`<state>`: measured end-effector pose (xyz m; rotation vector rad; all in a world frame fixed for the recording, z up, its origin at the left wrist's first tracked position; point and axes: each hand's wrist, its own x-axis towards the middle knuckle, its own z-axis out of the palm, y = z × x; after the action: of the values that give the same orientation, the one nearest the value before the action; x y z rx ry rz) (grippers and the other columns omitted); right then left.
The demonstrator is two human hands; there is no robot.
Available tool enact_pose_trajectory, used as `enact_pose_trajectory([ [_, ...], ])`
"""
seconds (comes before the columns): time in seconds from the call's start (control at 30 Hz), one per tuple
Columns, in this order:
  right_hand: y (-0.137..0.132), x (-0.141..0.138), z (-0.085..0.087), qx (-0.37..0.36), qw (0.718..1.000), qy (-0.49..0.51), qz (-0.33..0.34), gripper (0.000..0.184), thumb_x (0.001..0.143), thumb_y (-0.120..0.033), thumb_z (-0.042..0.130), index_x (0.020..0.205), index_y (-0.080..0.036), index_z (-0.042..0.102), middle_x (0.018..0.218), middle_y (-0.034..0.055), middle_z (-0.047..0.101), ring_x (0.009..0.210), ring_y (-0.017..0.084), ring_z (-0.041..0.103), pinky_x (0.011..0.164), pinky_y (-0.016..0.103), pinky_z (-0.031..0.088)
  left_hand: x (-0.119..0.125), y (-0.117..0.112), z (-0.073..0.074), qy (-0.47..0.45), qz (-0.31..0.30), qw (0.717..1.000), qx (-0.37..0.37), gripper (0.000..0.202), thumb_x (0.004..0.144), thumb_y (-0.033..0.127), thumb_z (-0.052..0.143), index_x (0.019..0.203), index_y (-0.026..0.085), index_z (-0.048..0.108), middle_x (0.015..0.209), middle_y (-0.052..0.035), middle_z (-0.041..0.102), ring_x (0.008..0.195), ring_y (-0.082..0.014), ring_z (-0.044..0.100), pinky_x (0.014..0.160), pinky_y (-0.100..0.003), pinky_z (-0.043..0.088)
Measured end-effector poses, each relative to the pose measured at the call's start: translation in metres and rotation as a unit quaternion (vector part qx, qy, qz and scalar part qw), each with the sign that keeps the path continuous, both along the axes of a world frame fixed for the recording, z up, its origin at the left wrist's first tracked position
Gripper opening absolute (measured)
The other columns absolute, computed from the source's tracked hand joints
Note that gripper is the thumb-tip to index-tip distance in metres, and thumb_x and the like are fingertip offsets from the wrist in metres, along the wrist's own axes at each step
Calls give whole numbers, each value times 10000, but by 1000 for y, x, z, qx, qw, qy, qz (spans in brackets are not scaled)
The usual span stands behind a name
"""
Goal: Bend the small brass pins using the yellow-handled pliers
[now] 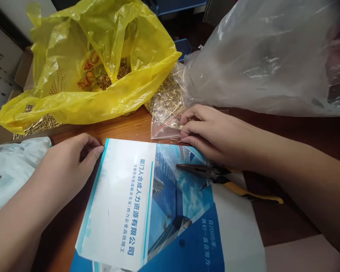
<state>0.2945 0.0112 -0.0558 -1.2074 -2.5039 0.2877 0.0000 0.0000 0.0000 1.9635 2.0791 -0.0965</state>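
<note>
The left hand (65, 166) touches a blue brochure (158, 211) at its corner, fingers loosely curled, holding nothing. The right hand (212, 138) pinches a clear bag of brass pins (166, 113) (pliers (215, 175) lie beneath it) on the wooden surface (124, 126).

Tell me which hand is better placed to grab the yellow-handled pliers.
Likely the right hand: it is right by the yellow-handled long-nose pliers; the left hand touches the blue-and-white brochure corner, farther off.

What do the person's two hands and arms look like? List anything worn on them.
The left hand and the right hand are bare: no gloves, rings, watch or bracelet show. No sleeve is in view on either side up to the frame edge. The left thumbnail is short and unpainted.
</note>
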Motion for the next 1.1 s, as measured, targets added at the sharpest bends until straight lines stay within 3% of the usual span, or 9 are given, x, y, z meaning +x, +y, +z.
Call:
enact_pose_trajectory([
  [0.17,-3,-1,3,-40,999,18,-18,177,960,-270,443,810,-205,510,1047,134,595,1020,287,588,851,444,499,-4,2,-4,31,3,1000,0,183,919,316,494,963,206,633,959,-57,725,871,-270,642,762,-369,432],
  [0.4,-16,4,5,28,998,56,3,120,1002,-159,378,909,-227,413,1131,144,571,1082,235,578,889,411,487,-3,2,-1,1,-2,1000,2,153,930,256,491,965,191,625,958,-58,716,896,-259,650,778,-351,447],
  [0.57,-20,17,9,36,996,72,31,112,1030,-194,392,942,-235,447,1157,121,597,1065,180,592,831,331,509,-16,-1,4,-5,-10,1000,1,185,927,262,491,1016,210,645,1030,-54,726,933,-269,661,829,-365,480],
  [0.7,-24,22,16,62,996,60,19,101,1035,-223,420,1002,-229,515,1097,94,617,989,155,606,781,295,497,-15,-13,9,-11,-6,998,66,190,901,298,510,1009,230,651,962,-37,719,849,-251,657,735,-341,481],
  [0.87,-34,1,33,55,996,54,42,228,1044,-271,384,849,-221,491,824,52,600,709,161,548,610,324,425,10,-40,-2,-182,-145,962,141,198,920,307,548,1078,214,623,1044,-43,688,931,-204,644,798,-313,505],
  [0.97,-40,-16,36,34,997,32,56,357,1057,-330,342,766,-205,506,738,49,586,674,183,510,635,353,378,24,-52,-14,-255,-225,933,117,210,944,244,551,1132,182,622,1086,-58,671,994,-177,625,866,-293,500],
  [1.1,-48,-31,32,76,996,13,39,368,1052,-315,372,749,-185,538,729,46,592,672,173,497,655,331,344,34,-56,-30,-317,-272,904,89,278,968,217,545,1226,150,622,1098,-71,656,1009,-165,606,905,-294,481],
])
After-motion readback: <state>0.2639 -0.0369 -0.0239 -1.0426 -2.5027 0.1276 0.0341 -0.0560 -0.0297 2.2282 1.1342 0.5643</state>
